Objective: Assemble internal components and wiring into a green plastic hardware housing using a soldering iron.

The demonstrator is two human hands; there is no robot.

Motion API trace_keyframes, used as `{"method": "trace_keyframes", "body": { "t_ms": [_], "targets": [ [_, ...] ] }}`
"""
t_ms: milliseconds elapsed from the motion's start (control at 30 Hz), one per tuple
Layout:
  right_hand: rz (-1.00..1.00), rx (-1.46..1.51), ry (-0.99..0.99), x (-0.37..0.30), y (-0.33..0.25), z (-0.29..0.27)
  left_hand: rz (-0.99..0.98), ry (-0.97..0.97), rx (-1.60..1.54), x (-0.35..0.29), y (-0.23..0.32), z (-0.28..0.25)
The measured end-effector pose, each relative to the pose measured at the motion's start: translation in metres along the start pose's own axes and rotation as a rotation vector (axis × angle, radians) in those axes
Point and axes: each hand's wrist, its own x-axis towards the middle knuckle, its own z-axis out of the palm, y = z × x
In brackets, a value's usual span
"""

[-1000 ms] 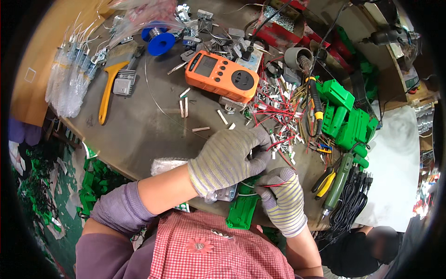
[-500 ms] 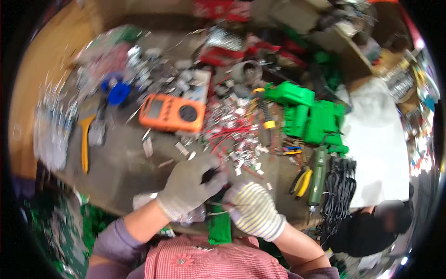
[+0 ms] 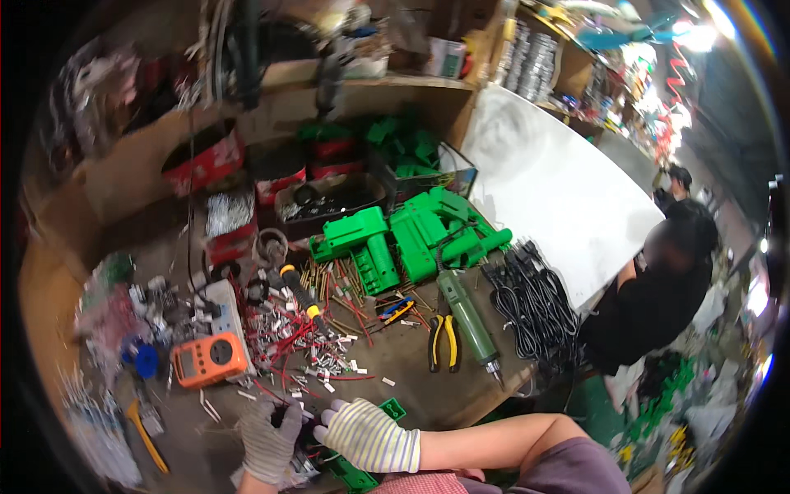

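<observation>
At the near edge of the table my left hand, in a striped knit glove, has its thumb and fingers curled together around a small dark part too blurred to name. Close beside it on the right, my right hand, gloved the same way, is closed with its fingertips at that dark part. What the right fingers grip is hidden. A green plastic housing piece lies under and in front of my hands, and a green end shows beyond the right glove. Loose red wires with white connectors spread just past my hands.
An orange multimeter and yellow-handled brush lie left. Green housings, a screwdriver, pliers, a green electric screwdriver and black cables are right. A person in black sits beyond a white board.
The view has swung right and up, showing more shelves and the person at right. My hands now appear lower and further left in the picture, still close together.
</observation>
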Motion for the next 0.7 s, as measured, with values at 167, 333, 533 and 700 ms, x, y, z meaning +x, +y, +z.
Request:
{"method": "trace_keyframes", "body": {
  "t_ms": [167,333,533,700],
  "targets": [
    [0.036,0.369,-0.026,0.009,0.033,0.01,0.091,-0.035,0.212,-0.003,0.022,-0.006],
    [0.094,0.592,0.216,0.023,0.049,0.01,0.368,0.115,0.242,-0.007,0.022,0.001],
    [-0.176,0.352,0.273,0.029,0.052,0.044,-0.051,0.018,-0.122,-0.006,0.03,0.002],
    [-0.164,0.448,0.387,0.032,0.049,0.049,-0.013,0.049,-0.215,-0.001,0.013,-0.003]
  ]
}}
